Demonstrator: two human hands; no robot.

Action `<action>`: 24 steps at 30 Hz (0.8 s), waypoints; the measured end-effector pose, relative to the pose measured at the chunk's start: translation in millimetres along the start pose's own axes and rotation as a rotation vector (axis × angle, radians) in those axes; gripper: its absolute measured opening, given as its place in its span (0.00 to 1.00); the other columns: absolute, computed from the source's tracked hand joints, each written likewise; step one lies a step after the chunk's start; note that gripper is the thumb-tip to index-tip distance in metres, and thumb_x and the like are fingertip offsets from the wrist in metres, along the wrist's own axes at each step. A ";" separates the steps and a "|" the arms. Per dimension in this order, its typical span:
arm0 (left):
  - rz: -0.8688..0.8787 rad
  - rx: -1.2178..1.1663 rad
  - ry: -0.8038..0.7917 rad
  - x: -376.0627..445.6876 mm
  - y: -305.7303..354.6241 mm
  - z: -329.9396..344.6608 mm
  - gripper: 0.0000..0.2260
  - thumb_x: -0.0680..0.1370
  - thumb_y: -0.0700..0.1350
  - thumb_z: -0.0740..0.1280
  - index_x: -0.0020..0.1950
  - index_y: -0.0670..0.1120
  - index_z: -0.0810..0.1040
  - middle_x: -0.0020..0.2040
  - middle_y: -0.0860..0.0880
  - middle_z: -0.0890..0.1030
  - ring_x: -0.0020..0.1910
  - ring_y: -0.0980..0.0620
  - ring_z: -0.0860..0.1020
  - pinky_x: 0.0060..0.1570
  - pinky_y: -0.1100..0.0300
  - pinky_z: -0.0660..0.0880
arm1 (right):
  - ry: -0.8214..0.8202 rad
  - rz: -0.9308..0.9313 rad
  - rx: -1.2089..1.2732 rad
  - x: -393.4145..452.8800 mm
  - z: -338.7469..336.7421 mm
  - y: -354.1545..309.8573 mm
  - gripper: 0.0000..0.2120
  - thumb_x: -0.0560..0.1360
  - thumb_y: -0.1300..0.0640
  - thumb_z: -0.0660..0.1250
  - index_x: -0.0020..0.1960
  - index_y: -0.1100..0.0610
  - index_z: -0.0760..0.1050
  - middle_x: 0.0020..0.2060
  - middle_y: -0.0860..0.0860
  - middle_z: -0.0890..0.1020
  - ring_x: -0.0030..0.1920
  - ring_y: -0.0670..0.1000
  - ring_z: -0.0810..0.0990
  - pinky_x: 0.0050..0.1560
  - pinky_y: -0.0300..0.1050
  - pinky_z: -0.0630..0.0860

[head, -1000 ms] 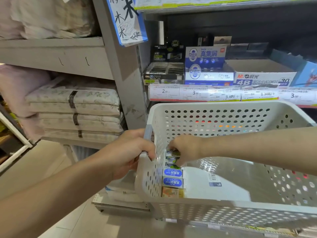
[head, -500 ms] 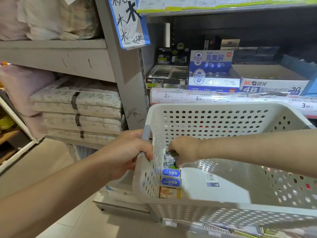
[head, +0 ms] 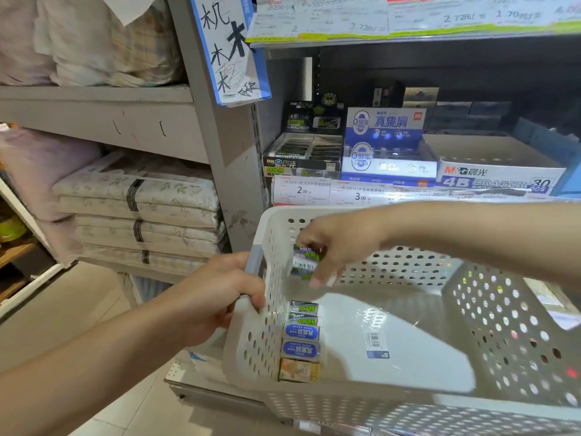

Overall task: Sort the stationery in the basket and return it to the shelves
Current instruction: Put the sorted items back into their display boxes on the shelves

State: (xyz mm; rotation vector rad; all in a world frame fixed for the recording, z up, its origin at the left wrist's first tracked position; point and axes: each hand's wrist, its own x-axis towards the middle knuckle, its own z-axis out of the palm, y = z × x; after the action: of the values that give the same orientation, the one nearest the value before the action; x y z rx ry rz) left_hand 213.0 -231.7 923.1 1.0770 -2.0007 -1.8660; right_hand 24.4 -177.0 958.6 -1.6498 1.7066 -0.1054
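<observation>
1. Folded bedding packs, far left of the basket, on the neighbouring shelf unit; not part of the job.
2. L hand at the basket's left rim, fingers curled round the grey handle, carrying the basket.
3. Inside, along the basket's left wall: row of erasers still lying there: 2 dark/green, 2 blue, 1 orange-ish at the near end.
4. R hand above that row, within the basket's far-left corner, fingers pinching a small stack of dark/green erasers, clear of the floor.
5. Beyond the basket's far rim: dark eraser display box, w/ blue box and 4B eraser box to its right.
6. Step, as I read it: pick done, carry to shelf pending. Next move needs the stack up over the far rim and into the dark box, w/o dropping the bottom one; then blue ones.
</observation>
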 end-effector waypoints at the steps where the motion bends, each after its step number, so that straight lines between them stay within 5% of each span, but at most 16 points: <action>1: 0.000 0.008 -0.003 0.4 -0.7 -1.2 0.21 0.56 0.35 0.64 0.46 0.46 0.83 0.51 0.35 0.82 0.51 0.32 0.80 0.52 0.39 0.73 | 0.004 -0.022 0.050 -6.5 -10.6 -3.9 0.07 0.72 0.64 0.70 0.47 0.57 0.74 0.41 0.51 0.80 0.38 0.47 0.79 0.36 0.33 0.78; 4: -0.003 0.033 -0.008 1.3 -2.0 -5.5 0.21 0.56 0.36 0.64 0.47 0.46 0.83 0.50 0.35 0.82 0.51 0.33 0.80 0.51 0.40 0.73 | 0.104 -0.046 0.110 -21.8 -48.5 -14.6 0.11 0.71 0.62 0.70 0.53 0.62 0.75 0.45 0.55 0.83 0.42 0.48 0.82 0.44 0.37 0.80; 9: -0.008 0.053 -0.017 -0.5 -3.9 -8.2 0.23 0.56 0.36 0.64 0.49 0.47 0.82 0.46 0.42 0.85 0.50 0.37 0.82 0.54 0.39 0.76 | 0.418 -0.011 0.357 -17.5 -106.2 -16.6 0.08 0.72 0.62 0.69 0.48 0.63 0.73 0.41 0.54 0.81 0.42 0.48 0.81 0.47 0.38 0.81; 14: -0.017 0.063 0.007 -2.8 -4.9 -7.5 0.23 0.56 0.36 0.64 0.49 0.49 0.82 0.45 0.42 0.85 0.51 0.36 0.81 0.56 0.37 0.73 | 0.641 0.150 0.275 21.4 -139.0 -5.1 0.06 0.76 0.60 0.67 0.49 0.62 0.74 0.42 0.54 0.80 0.41 0.47 0.80 0.38 0.34 0.80; 18: -0.023 0.048 0.020 -3.2 -6.1 -7.3 0.21 0.56 0.36 0.64 0.45 0.50 0.84 0.44 0.42 0.85 0.48 0.37 0.82 0.53 0.41 0.76 | 0.685 0.237 0.043 50.6 -146.1 5.7 0.10 0.74 0.56 0.69 0.50 0.62 0.74 0.46 0.56 0.79 0.46 0.52 0.79 0.44 0.40 0.78; 24: -0.023 0.038 0.041 -3.7 -7.1 -8.8 0.21 0.56 0.36 0.65 0.45 0.51 0.84 0.47 0.39 0.84 0.54 0.33 0.79 0.58 0.36 0.72 | 0.572 0.368 -0.200 61.1 -152.6 -2.1 0.14 0.73 0.47 0.70 0.41 0.58 0.77 0.38 0.53 0.78 0.38 0.51 0.74 0.42 0.43 0.71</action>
State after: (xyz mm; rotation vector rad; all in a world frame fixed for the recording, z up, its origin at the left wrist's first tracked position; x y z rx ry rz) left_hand 223.5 -235.8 919.4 1.1438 -2.0168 -1.8096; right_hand -51.2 -296.7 1042.1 -1.4983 2.4992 -0.2547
